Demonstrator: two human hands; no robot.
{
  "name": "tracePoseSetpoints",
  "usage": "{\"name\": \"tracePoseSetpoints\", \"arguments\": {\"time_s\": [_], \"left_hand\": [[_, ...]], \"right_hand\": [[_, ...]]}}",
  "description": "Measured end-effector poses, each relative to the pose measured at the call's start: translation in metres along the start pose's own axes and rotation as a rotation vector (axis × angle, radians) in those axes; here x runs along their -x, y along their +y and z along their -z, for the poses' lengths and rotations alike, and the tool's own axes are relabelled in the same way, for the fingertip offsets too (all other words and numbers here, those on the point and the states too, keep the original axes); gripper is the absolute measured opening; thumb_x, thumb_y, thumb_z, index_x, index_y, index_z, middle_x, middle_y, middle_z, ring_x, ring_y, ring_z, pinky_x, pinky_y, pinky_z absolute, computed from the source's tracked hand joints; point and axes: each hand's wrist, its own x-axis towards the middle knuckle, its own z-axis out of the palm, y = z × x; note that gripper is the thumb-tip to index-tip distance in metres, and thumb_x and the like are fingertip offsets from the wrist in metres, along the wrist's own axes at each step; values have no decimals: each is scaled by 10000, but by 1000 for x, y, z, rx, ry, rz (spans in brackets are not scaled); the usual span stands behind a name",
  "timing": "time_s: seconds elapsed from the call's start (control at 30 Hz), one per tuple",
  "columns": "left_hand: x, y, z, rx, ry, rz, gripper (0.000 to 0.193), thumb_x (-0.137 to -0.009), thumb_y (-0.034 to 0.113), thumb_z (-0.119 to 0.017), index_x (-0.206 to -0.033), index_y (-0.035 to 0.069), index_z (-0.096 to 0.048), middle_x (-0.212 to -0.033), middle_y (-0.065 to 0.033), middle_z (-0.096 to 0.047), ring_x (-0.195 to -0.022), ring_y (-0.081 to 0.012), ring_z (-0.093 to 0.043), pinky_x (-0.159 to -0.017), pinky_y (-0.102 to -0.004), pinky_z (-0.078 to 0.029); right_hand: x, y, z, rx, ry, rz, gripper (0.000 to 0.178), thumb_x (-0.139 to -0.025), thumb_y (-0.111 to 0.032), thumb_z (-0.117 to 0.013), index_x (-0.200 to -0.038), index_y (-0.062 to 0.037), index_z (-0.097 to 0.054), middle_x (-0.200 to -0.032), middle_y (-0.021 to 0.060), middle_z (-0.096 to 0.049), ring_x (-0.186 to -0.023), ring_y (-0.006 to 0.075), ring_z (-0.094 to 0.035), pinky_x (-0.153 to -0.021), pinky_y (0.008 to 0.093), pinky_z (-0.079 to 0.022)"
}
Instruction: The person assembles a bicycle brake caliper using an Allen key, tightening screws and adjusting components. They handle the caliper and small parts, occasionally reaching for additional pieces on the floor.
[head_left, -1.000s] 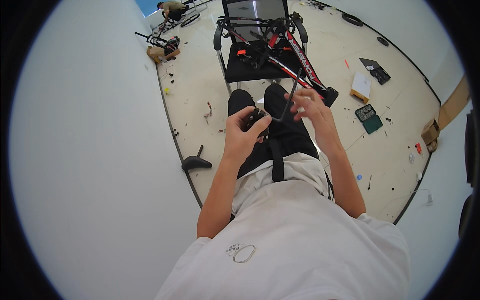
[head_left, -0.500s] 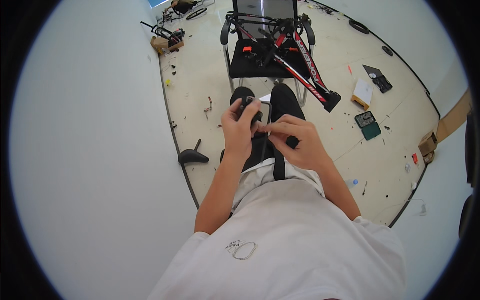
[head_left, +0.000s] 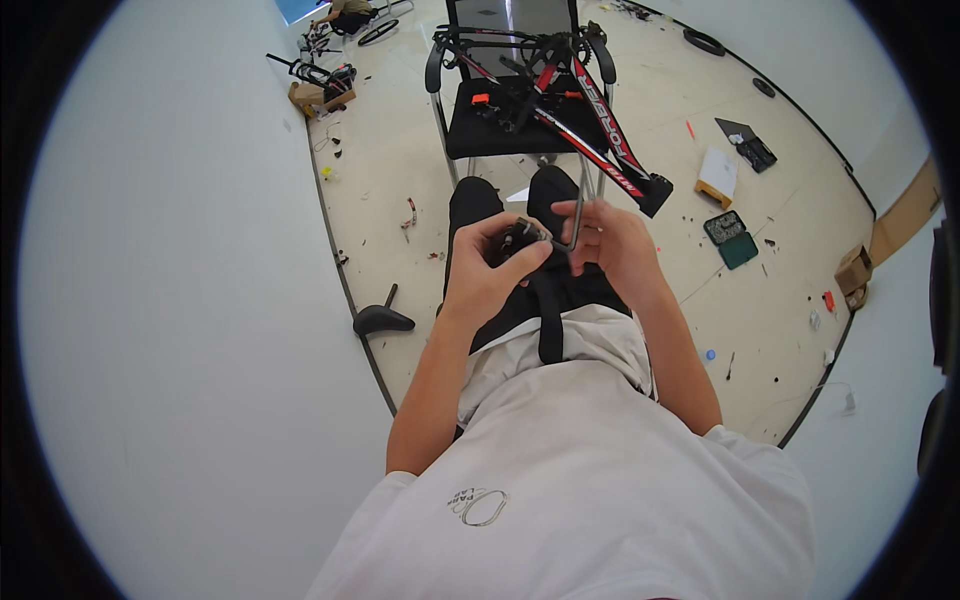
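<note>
A small black metal part (head_left: 518, 237) with silvery bits sits in my left hand (head_left: 486, 264), gripped between thumb and fingers above my lap. An L-shaped hex key (head_left: 580, 205) meets the part's right side with its short end; its long arm points up and away. Beside that long arm is my right hand (head_left: 625, 250), fingers apart and partly stretched, seeming to touch the key without closing round it. Its exact contact is hard to see. Just ahead, a black and red bicycle frame (head_left: 610, 140) lies across a black chair (head_left: 490, 130).
A bicycle saddle (head_left: 383, 318) lies on the floor at left. To the right are a green case of small parts (head_left: 738, 250), a white and yellow box (head_left: 717, 178) and a black tool case (head_left: 757, 153). Another person (head_left: 350, 17) is at the far left, near a wheel (head_left: 378, 33).
My left hand has lowered and tilted the black part. The hex key has swung so its long arm points away from me. My right hand's fingers have gone from pinching to spread.
</note>
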Motion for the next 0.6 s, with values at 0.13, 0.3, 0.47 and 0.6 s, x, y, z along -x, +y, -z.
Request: {"name": "tracePoseSetpoints", "arguments": {"time_s": [0.13, 0.3, 0.47, 0.6], "left_hand": [[-4, 4, 2, -103, -57, 52, 139, -812, 153, -737, -868, 35, -687, -687, 35, -590, -564, -24, -509, -486, -181, -405], [-3, 1, 4, -116, 33, 84, 139, -817, 157, -731, -877, 43, -678, -685, 42, -572, -561, -15, -491, -459, -179, -388], [-7, -12, 0, -69, 191, 55, 133, -831, 154, -729, -873, 37, -682, -683, 24, -588, -514, -25, -482, -443, -183, -378], [-11, -15, 0, 198, 359, 27, 114, -853, 131, -705, -838, 30, -655, -692, 2, -576, -447, -48, -437, -416, -206, -330]], "right_hand": [[0, -1, 5, 46, 114, 90, 325, -989, -213, -535, -1153, 54, -622, -641, -40, -438, -499, 62, -427, -465, 229, -365], [7, -8, -6, 222, 157, 256, 230, -954, -136, -589, -1079, 41, -665, -623, -21, -515, -493, 51, -466, -441, 220, -351], [19, -11, -20, 386, 68, 315, 139, -902, -26, -620, -1009, 9, -702, -745, 18, -635, -554, 54, -545, -498, 196, -437], [20, -5, -32, 586, -244, 310, 302, -813, 32, -534, -1073, 11, -686, -846, 93, -691, -728, 125, -667, -641, 240, -526]]}}
